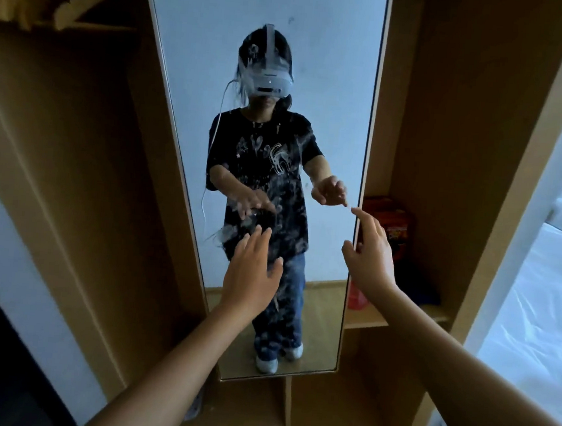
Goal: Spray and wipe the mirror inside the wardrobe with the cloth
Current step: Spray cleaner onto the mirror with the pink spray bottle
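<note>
We reach both bare hands toward the smeared mirror (258,184), left hand (251,274) and right hand (370,253) with fingers released, holding nothing. No cloth is visible; touching the wet glass risks fresh fingerprints.

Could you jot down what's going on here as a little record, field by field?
place: open wooden wardrobe
mirror: tall, upright, smeared with whitish streaks across the middle
left hand: empty, fingers spread, in front of the glass
right hand: empty, forefinger pointing at the mirror's right edge
shelf: right of mirror, holds an orange box and a red object
cloth: none visible
spray bottle: none clearly visible
</note>
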Demonstrator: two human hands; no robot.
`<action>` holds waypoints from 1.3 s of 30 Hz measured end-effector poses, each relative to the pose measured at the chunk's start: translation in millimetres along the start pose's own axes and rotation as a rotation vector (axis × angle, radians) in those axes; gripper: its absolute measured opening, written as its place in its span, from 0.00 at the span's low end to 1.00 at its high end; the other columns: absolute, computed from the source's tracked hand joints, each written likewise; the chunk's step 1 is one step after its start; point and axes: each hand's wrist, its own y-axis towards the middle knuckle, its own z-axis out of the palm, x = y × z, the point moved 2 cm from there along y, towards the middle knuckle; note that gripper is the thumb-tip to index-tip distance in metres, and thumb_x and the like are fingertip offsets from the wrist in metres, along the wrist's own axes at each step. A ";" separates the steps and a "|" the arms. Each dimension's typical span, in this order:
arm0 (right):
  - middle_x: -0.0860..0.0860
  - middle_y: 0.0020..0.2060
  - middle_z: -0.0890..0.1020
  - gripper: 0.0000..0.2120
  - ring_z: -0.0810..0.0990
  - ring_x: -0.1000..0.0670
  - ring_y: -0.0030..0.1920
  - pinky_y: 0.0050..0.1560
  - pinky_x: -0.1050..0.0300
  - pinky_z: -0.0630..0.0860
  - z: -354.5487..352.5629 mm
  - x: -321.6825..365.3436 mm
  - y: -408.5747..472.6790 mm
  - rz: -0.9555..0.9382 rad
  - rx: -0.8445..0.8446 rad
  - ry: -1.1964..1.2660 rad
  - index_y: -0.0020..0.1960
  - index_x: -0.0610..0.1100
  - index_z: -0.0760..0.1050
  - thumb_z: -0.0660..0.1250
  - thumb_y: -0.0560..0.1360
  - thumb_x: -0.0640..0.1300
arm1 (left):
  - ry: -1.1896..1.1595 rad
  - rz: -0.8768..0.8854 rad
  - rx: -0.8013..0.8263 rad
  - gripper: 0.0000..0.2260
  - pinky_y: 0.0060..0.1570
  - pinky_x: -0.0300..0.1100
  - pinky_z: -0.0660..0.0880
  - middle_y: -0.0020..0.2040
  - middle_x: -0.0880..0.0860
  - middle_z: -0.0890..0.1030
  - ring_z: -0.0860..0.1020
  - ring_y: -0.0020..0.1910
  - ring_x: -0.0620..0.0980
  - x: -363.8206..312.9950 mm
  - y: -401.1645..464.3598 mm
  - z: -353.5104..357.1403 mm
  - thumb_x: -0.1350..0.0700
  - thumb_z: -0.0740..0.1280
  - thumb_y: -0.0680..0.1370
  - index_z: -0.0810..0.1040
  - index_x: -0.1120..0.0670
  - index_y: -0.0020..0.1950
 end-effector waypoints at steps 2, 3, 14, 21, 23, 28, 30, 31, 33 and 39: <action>0.51 0.72 0.69 0.29 0.64 0.50 0.72 0.66 0.57 0.63 -7.8 -7.6 -10.9 0.035 0.008 -0.012 0.75 0.48 0.63 0.64 0.76 0.36 | -0.027 0.006 0.034 0.27 0.75 0.48 0.56 0.79 0.49 0.52 0.50 0.78 0.48 -8.4 -5.8 9.5 0.46 0.56 0.82 0.51 0.51 0.79; 0.51 0.72 0.69 0.29 0.64 0.50 0.72 0.66 0.59 0.61 -12.4 -12.3 -15.5 0.052 0.010 -0.019 0.75 0.48 0.63 0.64 0.76 0.36 | -0.050 0.006 0.057 0.27 0.74 0.48 0.57 0.79 0.49 0.53 0.51 0.78 0.48 -13.0 -8.4 14.9 0.46 0.56 0.82 0.51 0.51 0.79; 0.48 0.67 0.74 0.25 0.71 0.47 0.68 0.66 0.44 0.73 -69.0 -76.7 -45.5 0.197 0.049 0.013 0.73 0.45 0.67 0.66 0.77 0.35 | -0.203 0.042 0.230 0.27 0.74 0.46 0.58 0.78 0.50 0.58 0.56 0.76 0.47 -73.9 -22.4 84.1 0.46 0.59 0.82 0.55 0.52 0.78; 0.49 0.66 0.75 0.25 0.72 0.49 0.67 0.62 0.54 0.73 -97.0 -134.3 -27.7 0.205 0.151 0.027 0.73 0.47 0.66 0.66 0.77 0.36 | -0.274 -0.054 0.262 0.27 0.63 0.36 0.60 0.76 0.49 0.63 0.63 0.73 0.47 -120.8 -16.1 137.9 0.46 0.61 0.81 0.58 0.51 0.77; 0.49 0.67 0.74 0.26 0.71 0.50 0.68 0.64 0.54 0.73 -102.7 -151.1 -20.1 0.219 0.212 0.061 0.73 0.47 0.65 0.67 0.77 0.37 | -0.328 -0.119 0.268 0.25 0.58 0.30 0.62 0.73 0.48 0.67 0.68 0.66 0.40 -132.5 -15.1 151.4 0.47 0.62 0.81 0.60 0.50 0.76; 0.49 0.67 0.74 0.27 0.70 0.51 0.69 0.64 0.57 0.70 -111.6 -191.5 -0.4 0.205 0.327 0.089 0.73 0.46 0.65 0.68 0.77 0.39 | -0.417 -0.254 0.224 0.20 0.34 0.25 0.64 0.53 0.37 0.72 0.68 0.43 0.25 -153.1 -10.7 186.1 0.50 0.64 0.80 0.67 0.48 0.71; 0.49 0.67 0.74 0.26 0.70 0.51 0.69 0.62 0.60 0.69 -110.3 -203.9 5.1 0.197 0.349 0.093 0.73 0.46 0.65 0.68 0.77 0.39 | -0.422 -0.284 0.215 0.21 0.44 0.27 0.69 0.57 0.39 0.73 0.74 0.55 0.35 -155.8 -9.5 196.4 0.50 0.64 0.80 0.66 0.49 0.72; 0.49 0.67 0.74 0.26 0.70 0.51 0.69 0.61 0.61 0.68 -108.8 -209.9 7.5 0.198 0.361 0.096 0.73 0.46 0.65 0.69 0.77 0.40 | -0.421 -0.305 0.214 0.22 0.51 0.32 0.71 0.62 0.43 0.73 0.73 0.62 0.43 -156.3 -9.3 201.7 0.50 0.64 0.80 0.65 0.50 0.73; 0.50 0.66 0.74 0.26 0.70 0.51 0.68 0.60 0.61 0.69 -103.8 -221.7 12.4 0.200 0.383 0.102 0.73 0.46 0.66 0.69 0.77 0.40 | -0.404 -0.335 0.213 0.24 0.61 0.44 0.72 0.70 0.50 0.71 0.70 0.68 0.50 -155.6 -8.5 212.5 0.50 0.64 0.80 0.63 0.51 0.75; 0.50 0.67 0.74 0.26 0.70 0.51 0.69 0.63 0.58 0.69 -73.5 -247.5 31.3 0.221 0.437 0.112 0.73 0.46 0.66 0.69 0.77 0.42 | -0.405 -0.374 0.223 0.25 0.66 0.49 0.71 0.72 0.52 0.69 0.69 0.70 0.50 -144.1 2.6 244.4 0.50 0.64 0.80 0.61 0.50 0.76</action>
